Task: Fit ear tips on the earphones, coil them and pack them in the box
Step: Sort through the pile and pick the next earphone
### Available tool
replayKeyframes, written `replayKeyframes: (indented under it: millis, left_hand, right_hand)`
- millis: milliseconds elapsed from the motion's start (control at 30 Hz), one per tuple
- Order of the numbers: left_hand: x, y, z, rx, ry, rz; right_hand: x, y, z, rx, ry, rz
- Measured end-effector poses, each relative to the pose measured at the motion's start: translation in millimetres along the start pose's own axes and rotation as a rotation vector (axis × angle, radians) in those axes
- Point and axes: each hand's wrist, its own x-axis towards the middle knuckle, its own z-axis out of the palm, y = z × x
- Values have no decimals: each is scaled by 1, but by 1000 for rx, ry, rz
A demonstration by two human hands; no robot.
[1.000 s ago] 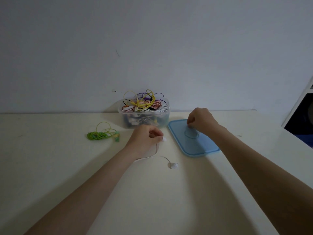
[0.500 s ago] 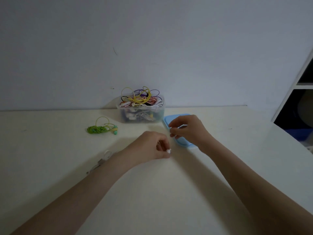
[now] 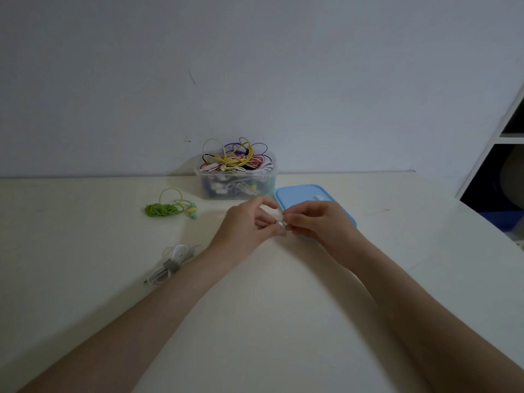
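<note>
Left hand point(image 3: 246, 226) and right hand point(image 3: 317, 221) pinch a small white earbud point(image 3: 280, 224) mid-table, fitting its tip; coiling, packing the clear plastic box point(image 3: 236, 184) remain.

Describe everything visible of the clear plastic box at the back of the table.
The clear plastic box is a small see-through rectangular tub, standing upright and open near the wall. Tangled earphone cables in yellow, purple, red and white heap above its rim. Its blue lid lies flat on the table just to its right. Neither hand touches it.
</note>
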Motion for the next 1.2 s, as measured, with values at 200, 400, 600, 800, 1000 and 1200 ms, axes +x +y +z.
replayKeyframes:
  millis: [200,400,600,800,1000,1200]
  left_hand:
    - [0,-1,1,7,20,35]
    - [1,-2,-4,-63,26,46]
    - [0,0,-6,-205,-16,19]
    - [0,1,-7,-290,-55,-10]
    - [-1,4,-11,-286,-101,80]
    - [-1,5,-13,-269,-104,131]
  right_hand:
    - [1,3,-1,29,-12,-9]
    - [1,2,-5,192,-96,48]
    - [-3,-3,-2,277,-99,87]
    - [-4,-6,-1,318,-61,74]
    - [-5,-7,-2,395,-135,156]
    - [-4,-7,-2,462,-178,227]
